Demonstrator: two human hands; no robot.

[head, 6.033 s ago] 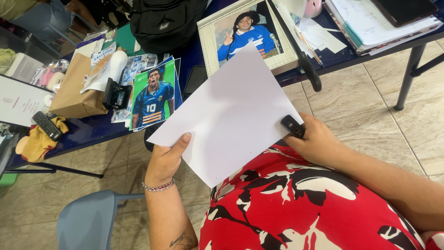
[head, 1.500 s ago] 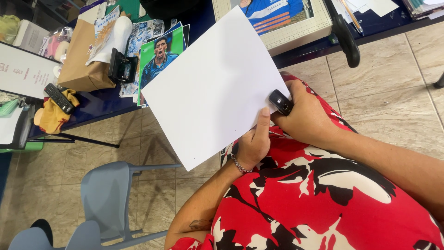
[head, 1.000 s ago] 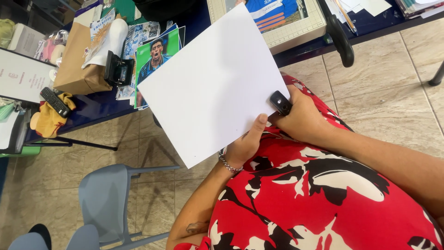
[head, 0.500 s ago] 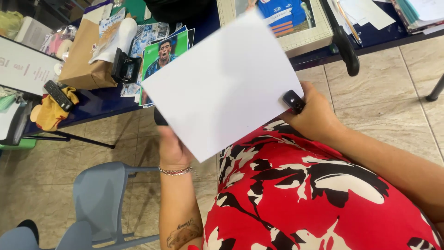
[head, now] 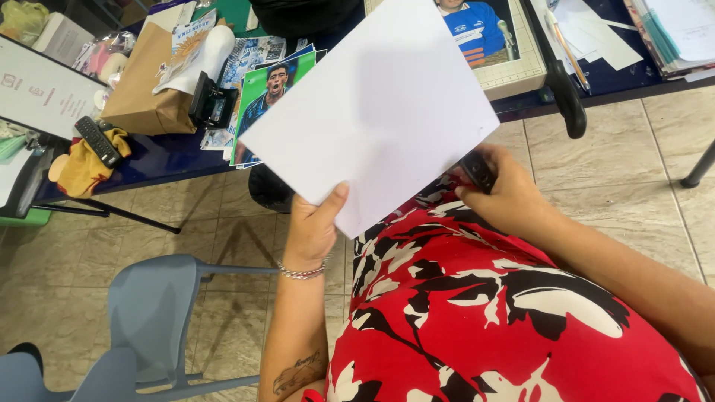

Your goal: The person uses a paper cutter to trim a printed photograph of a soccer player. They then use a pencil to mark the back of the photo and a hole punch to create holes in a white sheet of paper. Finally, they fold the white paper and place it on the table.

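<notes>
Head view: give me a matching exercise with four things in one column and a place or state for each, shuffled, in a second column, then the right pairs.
Things:
1. white sheet
2. small black object
3. remote control
4. grey chair

Places or states:
A. lying on a yellow cloth on the blue table
B. standing on the tiled floor, at lower left
C. pinched at its lower edge by the left hand
D. gripped in the right hand

Pairs: 1-C, 2-D, 3-A, 4-B
</notes>
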